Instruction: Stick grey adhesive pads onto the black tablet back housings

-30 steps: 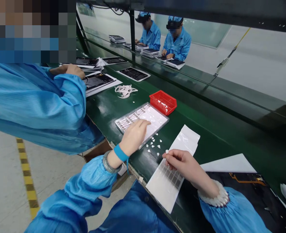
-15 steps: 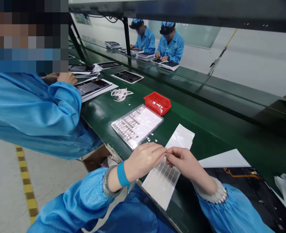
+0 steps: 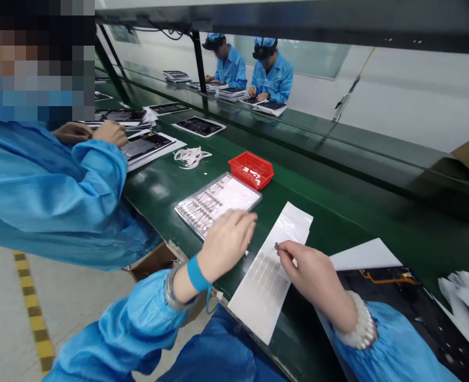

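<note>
My left hand [image 3: 229, 241], a blue strap at its wrist, hovers over the near right corner of a clear tray [image 3: 240, 197]. Its fingers are stretched out and seem to hold nothing; their undersides are hidden. In the tray lie rows of small round parts with thin leads [image 3: 202, 207]. My right hand [image 3: 308, 268] pinches a small dark part [image 3: 277, 246] between thumb and forefinger, too small to make out fully. Below those fingertips is a white sheet of clear rectangular stickers [image 3: 254, 302], lying slantwise on the green bench.
A red bin [image 3: 251, 168] with white scraps stands behind the tray. White strips [image 3: 192, 157] lie in a heap to its left. At right, a black device panel [image 3: 409, 313] rests on white paper. A co-worker's blue sleeve [image 3: 99, 175] is close on the left.
My left hand has parted from my right hand and moved left and up towards the tray. The right hand stays over the sticker sheet, still pinching. The view has shifted slightly.
</note>
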A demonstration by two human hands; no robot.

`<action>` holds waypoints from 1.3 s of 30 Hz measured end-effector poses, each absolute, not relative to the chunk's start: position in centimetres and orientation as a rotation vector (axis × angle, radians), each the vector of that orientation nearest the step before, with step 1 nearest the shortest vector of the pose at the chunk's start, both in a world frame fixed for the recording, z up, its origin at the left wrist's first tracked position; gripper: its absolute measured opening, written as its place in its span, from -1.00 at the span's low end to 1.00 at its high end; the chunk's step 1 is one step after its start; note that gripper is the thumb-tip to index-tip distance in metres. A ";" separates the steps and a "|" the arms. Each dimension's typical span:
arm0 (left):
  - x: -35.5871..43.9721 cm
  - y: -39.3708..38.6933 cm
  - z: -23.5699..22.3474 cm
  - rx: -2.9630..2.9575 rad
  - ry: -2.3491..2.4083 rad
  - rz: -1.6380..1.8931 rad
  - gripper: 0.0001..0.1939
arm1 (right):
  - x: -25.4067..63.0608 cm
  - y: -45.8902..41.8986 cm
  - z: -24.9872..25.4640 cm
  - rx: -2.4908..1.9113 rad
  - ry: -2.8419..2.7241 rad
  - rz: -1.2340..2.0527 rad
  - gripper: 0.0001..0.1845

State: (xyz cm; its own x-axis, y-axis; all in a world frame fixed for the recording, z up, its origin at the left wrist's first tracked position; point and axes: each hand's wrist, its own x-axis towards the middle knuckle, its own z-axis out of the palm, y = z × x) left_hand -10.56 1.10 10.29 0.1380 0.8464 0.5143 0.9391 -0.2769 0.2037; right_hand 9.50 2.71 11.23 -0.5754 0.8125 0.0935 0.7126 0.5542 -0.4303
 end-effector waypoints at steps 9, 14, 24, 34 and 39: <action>-3.1 -0.7 10.4 -3.141 -2.067 -1.241 -0.68 | 15.5 -0.5 11.5 -1.203 -2.384 0.462 -0.78; -0.3 -1.4 9.4 -3.434 -1.764 -0.974 -0.65 | 18.6 -2.7 10.2 -1.434 -1.738 1.218 -0.82; 2.9 -2.6 5.5 -3.194 -0.746 -0.622 -0.68 | 33.4 -4.0 8.7 -1.899 -1.760 0.253 -0.80; 2.9 -2.3 4.1 -3.176 -0.649 -0.482 -0.68 | 37.2 -2.2 7.2 -2.104 -2.070 0.448 -0.84; 2.9 -2.2 4.1 -3.184 -0.652 -0.482 -0.69 | 37.2 -1.8 7.4 -2.123 -2.144 0.433 -0.85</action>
